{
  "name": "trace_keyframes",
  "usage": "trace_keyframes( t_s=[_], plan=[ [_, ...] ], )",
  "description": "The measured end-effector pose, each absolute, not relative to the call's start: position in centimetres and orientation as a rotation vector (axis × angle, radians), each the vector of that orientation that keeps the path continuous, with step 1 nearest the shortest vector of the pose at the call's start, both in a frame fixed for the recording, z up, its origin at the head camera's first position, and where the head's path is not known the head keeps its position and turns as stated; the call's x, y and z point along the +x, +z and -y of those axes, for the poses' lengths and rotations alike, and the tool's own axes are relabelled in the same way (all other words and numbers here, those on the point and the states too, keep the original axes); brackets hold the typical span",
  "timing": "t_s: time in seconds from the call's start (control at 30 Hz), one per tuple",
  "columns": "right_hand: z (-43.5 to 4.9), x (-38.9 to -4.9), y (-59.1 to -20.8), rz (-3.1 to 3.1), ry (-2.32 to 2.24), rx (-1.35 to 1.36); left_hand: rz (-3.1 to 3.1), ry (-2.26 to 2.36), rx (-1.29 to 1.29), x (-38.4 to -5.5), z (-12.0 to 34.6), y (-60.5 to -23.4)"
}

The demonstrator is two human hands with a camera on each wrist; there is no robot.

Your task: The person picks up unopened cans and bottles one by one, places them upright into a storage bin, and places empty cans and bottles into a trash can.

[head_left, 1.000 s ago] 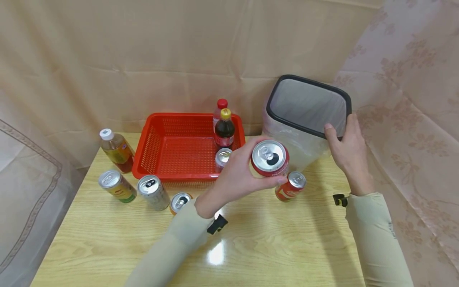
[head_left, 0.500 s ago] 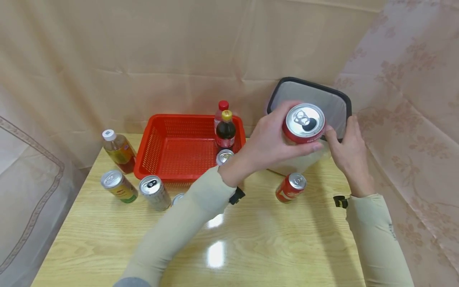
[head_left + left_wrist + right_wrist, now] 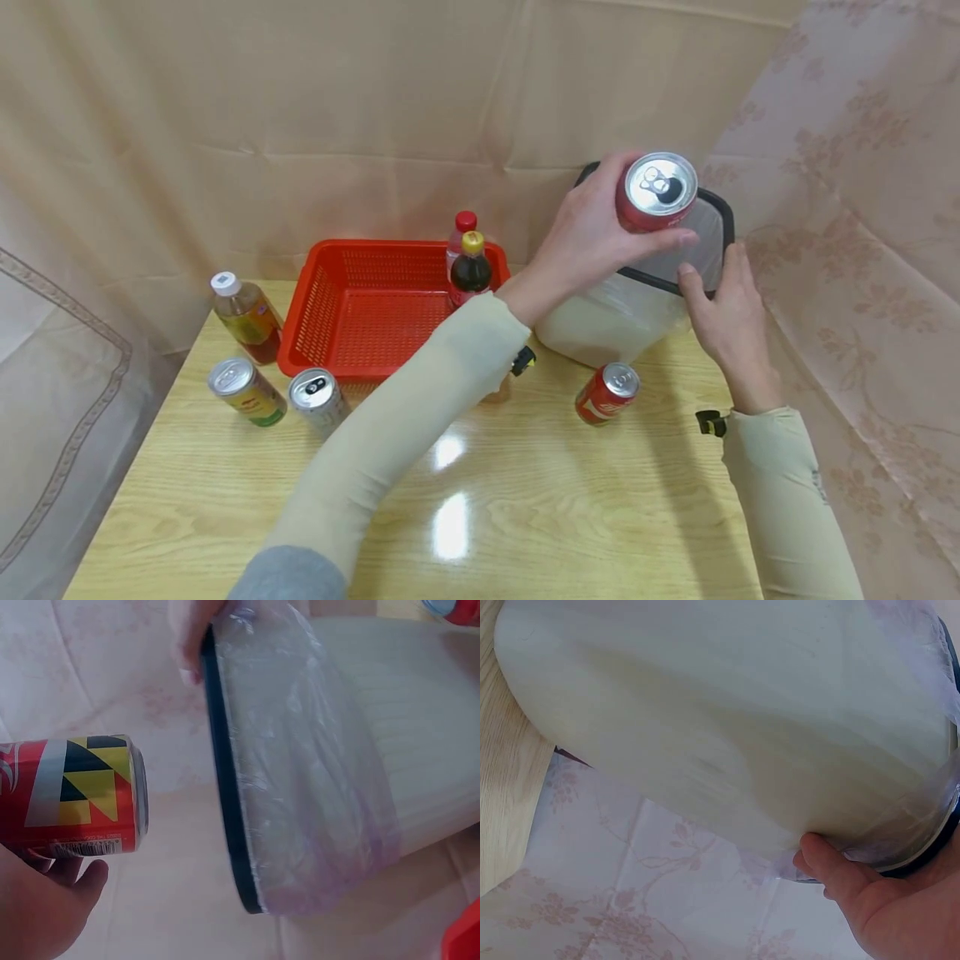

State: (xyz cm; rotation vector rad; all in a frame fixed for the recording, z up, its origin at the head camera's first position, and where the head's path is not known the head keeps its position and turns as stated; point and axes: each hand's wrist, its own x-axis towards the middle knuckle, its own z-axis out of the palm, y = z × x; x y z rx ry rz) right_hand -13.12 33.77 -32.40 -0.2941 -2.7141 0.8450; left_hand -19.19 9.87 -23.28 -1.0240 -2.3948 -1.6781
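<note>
My left hand (image 3: 588,225) grips a red soda can (image 3: 658,192), upright with its tab opening facing up. In the head view it is over the mouth of a whitish trash bin (image 3: 611,321) lined with a clear bag. The left wrist view shows a gap between the can's bottom (image 3: 139,795) and the bin's dark rim (image 3: 229,780). At the bin's right corner my right hand (image 3: 731,329) holds the rim, thumb on the inner side. Its fingers press the outer wall in the right wrist view. A second red soda can (image 3: 606,396) stands on the table before the bin.
A red plastic basket (image 3: 296,333) holds bottles, among them a yellow-capped one (image 3: 471,271). A tea bottle (image 3: 251,317), a yellow-green can (image 3: 251,392) and a silver can (image 3: 315,400) stand left on the wooden table (image 3: 555,508). Curtains hang behind.
My left hand has carried the soda can right and away from me, from beside the basket to over the bin's mouth. My right hand has stayed on the rim.
</note>
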Motion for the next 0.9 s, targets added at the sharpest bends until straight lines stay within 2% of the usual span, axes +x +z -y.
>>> trace_keyframes(
  t_s=[0.27,0.53,0.9],
  plan=[
    [-33.4,-13.0,-32.4,2.732,0.838,-0.325,2.549,-1.502,-0.964,-20.8,-11.4,-23.9],
    [-32.9,-13.1,-32.4,2.729,0.849,-0.33,2.634,-1.513,-0.829,-22.1,-11.9,-25.6],
    [-32.9,-13.4,-32.7,2.69,0.82,-0.258,2.746,-1.172,-0.757,-23.4,-11.7,-27.6]
  ],
)
